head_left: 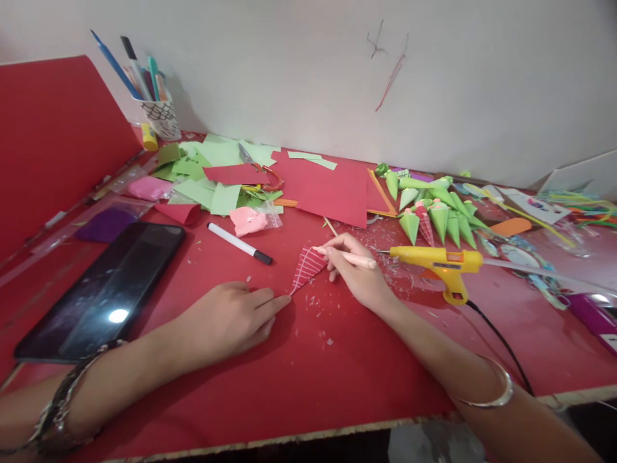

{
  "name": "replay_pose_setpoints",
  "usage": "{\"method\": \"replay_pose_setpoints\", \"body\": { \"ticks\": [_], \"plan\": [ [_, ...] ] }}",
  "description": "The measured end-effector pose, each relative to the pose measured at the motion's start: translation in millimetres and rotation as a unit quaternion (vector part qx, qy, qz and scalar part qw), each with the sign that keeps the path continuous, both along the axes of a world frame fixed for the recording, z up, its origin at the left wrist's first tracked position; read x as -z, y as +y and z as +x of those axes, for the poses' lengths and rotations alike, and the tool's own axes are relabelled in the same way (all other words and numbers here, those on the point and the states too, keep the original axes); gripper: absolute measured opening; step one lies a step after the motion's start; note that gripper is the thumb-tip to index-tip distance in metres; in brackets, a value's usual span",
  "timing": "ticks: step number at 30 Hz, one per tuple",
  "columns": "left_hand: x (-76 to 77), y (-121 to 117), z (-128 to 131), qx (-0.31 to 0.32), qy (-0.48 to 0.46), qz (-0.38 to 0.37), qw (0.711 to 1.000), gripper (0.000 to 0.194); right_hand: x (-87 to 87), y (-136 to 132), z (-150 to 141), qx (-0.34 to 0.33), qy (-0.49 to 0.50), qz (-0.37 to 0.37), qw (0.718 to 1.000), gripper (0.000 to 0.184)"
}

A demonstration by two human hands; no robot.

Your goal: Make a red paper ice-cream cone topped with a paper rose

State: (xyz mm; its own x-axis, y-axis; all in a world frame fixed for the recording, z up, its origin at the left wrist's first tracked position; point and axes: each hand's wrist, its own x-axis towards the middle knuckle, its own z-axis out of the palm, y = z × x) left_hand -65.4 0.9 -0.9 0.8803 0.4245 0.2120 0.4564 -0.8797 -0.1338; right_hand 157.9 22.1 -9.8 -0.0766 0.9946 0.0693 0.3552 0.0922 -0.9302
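Observation:
A red paper cone (307,267) with white crossing lines lies on the red tabletop between my hands, its point toward me and to the left. My left hand (241,315) has its fingers together at the cone's pointed end, holding it against the table. In my right hand (357,270) is a pale peach pen (359,260), gripped for writing. The pen's tip meets the cone's wide end near its upper edge. Left of the cone lies a capped white marker (238,243). A yellow glue gun (438,260) rests to the right of my right hand.
Green paper cones (438,218) lie at the back right. Red paper sheets (328,190), green scraps (224,198) and scissors (258,168) cover the back. A phone (106,289) is at left, a pen cup (161,118) behind. The glue gun's cord (501,344) crosses the right side.

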Motion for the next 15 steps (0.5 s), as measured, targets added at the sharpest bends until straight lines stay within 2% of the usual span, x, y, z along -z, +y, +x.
{"method": "replay_pose_setpoints", "body": {
  "ticks": [3,7,9,12,15],
  "plan": [
    [0.1,-0.1,0.1,0.001,-0.003,-0.004,1.000,0.029,0.4,0.7,-0.2,0.008,0.028,0.005,1.000,0.017],
    [-0.9,-0.6,0.5,0.000,-0.011,-0.008,1.000,0.030,-5.0,-3.1,0.3,-0.004,0.050,0.056,0.997,0.014],
    [-1.1,-0.7,0.7,-0.003,-0.012,-0.013,1.000,0.030,-7.8,-7.1,0.4,-0.051,0.052,0.055,0.996,0.017],
    [-0.9,-0.5,1.0,-0.004,-0.010,-0.017,1.000,0.030,-9.4,-12.8,-0.3,-0.158,0.039,-0.004,0.987,0.020],
    [-0.3,-0.2,1.1,-0.002,-0.012,-0.016,1.000,0.029,-8.8,-15.3,-1.2,-0.195,0.015,-0.039,0.980,0.019]
  ]
}}
